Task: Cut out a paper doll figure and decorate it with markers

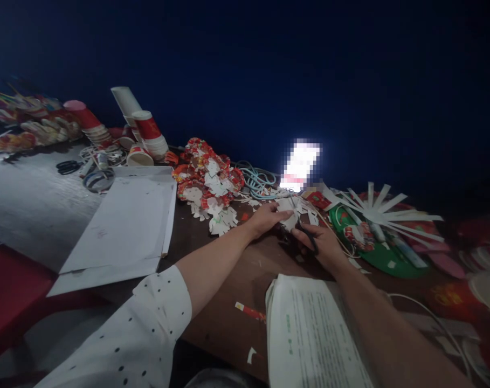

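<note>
In the head view, my left hand point(266, 220) is closed on a white paper piece point(287, 214), with thumb and fingers on its edges. My right hand point(323, 245) grips a pair of scissors point(308, 236) by the dark handles. Their blades lie up against the paper piece; whether they are parted is too small to tell. Left of my hands is a heap of red-and-white cut paper shapes point(210, 180), several with fringed edges. White paper scraps point(312, 216) lie close behind the scissors.
A bright phone-like screen point(301, 167) stands behind my hands, beside coiled pale cables point(256, 178). At the left are a white box lid point(123, 221) and stacked paper cups point(150, 132). A green plate point(394, 258) sits right; an open book point(309, 328) lies in front.
</note>
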Demonstrator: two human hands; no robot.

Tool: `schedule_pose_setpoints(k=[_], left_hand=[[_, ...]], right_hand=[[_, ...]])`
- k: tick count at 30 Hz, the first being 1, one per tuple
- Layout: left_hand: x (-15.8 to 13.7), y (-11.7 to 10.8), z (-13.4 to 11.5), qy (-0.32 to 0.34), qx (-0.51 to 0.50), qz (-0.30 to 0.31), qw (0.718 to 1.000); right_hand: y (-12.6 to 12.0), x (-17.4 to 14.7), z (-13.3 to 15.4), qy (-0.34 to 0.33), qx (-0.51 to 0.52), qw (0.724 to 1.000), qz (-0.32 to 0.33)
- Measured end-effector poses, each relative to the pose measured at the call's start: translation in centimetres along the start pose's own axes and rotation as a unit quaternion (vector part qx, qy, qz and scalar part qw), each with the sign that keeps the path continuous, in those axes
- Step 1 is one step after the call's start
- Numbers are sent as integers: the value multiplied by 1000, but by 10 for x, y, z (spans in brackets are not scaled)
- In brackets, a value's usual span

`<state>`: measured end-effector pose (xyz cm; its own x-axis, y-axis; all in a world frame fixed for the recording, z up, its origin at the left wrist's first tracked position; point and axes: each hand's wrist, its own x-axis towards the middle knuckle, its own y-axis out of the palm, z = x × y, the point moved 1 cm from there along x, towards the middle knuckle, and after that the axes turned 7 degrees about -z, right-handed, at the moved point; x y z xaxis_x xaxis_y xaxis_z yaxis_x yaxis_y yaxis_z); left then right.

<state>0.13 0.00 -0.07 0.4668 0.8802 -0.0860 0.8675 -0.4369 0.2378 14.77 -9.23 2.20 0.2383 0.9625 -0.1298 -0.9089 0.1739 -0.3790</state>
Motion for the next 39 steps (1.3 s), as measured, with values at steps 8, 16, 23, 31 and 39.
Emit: schedule_pose_setpoints(k=[8, 16, 23, 31, 39], left_hand=[[1, 0, -3, 17, -51, -25, 998], [1, 1, -2, -14, -75, -19, 997], [0, 2, -4, -68, -139, -4, 988], [-2, 3, -3, -11, -63, 3, 998], [-2, 3, -2, 18, -33, 16, 999]], right_hand=[[2, 1, 0, 18, 33, 999, -9], [3, 5, -12, 41, 89, 995, -7], [3, 4, -7, 52, 66, 996, -16], [5, 0, 1, 20, 27, 999, -35], [7, 1, -4, -2, 51, 998, -34]])
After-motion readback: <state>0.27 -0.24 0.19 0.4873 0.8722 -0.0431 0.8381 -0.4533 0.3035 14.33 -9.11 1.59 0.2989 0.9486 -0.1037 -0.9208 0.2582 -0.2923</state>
